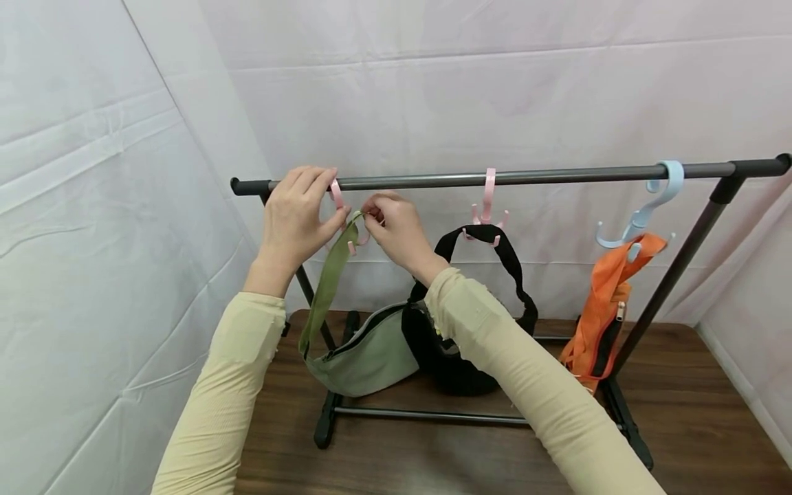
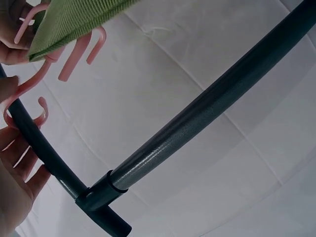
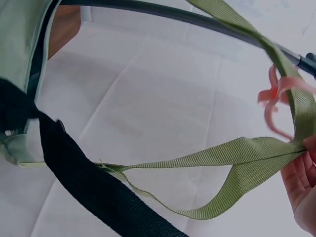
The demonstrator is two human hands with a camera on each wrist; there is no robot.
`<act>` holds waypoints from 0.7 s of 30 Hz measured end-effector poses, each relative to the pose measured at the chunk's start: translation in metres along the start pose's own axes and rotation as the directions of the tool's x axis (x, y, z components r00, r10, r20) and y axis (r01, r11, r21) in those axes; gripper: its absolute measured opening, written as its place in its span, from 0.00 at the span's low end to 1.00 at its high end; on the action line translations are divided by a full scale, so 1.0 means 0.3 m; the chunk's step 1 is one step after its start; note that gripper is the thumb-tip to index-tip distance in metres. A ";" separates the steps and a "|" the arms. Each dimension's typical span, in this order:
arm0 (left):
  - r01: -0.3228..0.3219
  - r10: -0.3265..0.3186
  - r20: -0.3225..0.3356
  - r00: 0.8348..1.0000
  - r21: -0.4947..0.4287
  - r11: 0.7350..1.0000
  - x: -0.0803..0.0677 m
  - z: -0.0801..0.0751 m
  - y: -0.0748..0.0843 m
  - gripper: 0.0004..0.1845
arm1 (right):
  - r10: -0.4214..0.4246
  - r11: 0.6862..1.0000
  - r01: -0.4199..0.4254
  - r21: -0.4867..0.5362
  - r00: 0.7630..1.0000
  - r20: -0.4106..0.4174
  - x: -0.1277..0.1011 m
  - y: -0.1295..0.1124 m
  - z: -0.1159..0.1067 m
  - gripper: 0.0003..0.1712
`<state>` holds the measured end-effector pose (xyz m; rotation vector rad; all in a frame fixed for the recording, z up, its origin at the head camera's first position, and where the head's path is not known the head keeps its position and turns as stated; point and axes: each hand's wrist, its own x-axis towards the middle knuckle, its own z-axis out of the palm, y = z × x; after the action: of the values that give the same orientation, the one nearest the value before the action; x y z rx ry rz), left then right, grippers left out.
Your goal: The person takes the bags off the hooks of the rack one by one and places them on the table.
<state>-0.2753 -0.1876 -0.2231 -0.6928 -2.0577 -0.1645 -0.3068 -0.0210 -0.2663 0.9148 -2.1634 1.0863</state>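
— Pinched between thumb and fingers of the right hand (image 1: 396, 227) is the green strap (image 1: 331, 275), right at the pink hook (image 1: 353, 237). See it?

— Yes. And the left hand (image 1: 297, 213) is curled round that same hook up by the rail (image 1: 433, 180), fingers over the top of it. I'd say it steadies the hook so it doesn't swing or slide while the strap is worked at its prongs.

— In the left wrist view the strap (image 2: 74, 19) lies across the hook's prongs (image 2: 74, 59), touching them. I can't tell whether it is fully seated.

— Where's the bag itself?

— The green bag (image 1: 365, 354) hangs low under the left end of the rail, just above the wooden table (image 1: 680, 412), pressed against the black bag (image 1: 452, 350) beside it. Its strap runs up in a long loop to the hands.

— How does it look?

— Soft, pale olive, a flat pouch with a dark zip along the top. The strap is ribbed webbing, doubled on itself and twisted in the right wrist view (image 3: 222, 158).

— And farther along?

— An orange bag (image 1: 600, 309) on a blue hook (image 1: 650, 206), well apart from the hands.
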 end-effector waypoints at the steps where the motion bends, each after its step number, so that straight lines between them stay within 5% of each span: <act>1: 0.003 -0.003 0.002 1.000 -0.008 1.000 -0.001 0.000 -0.001 0.21 | -0.011 1.000 0.011 -0.009 1.000 -0.013 0.001 -0.004 0.001 0.08; 21: 0.060 -0.057 0.032 0.998 -0.087 0.994 0.001 0.018 -0.028 0.21 | -0.128 0.991 0.125 -0.039 0.989 -0.077 -0.009 -0.070 -0.002 0.08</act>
<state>-0.2840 -0.1925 -0.2248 -0.6924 -2.1102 -0.2814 -0.2890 -0.0289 -0.2580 0.9630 -2.0247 1.0040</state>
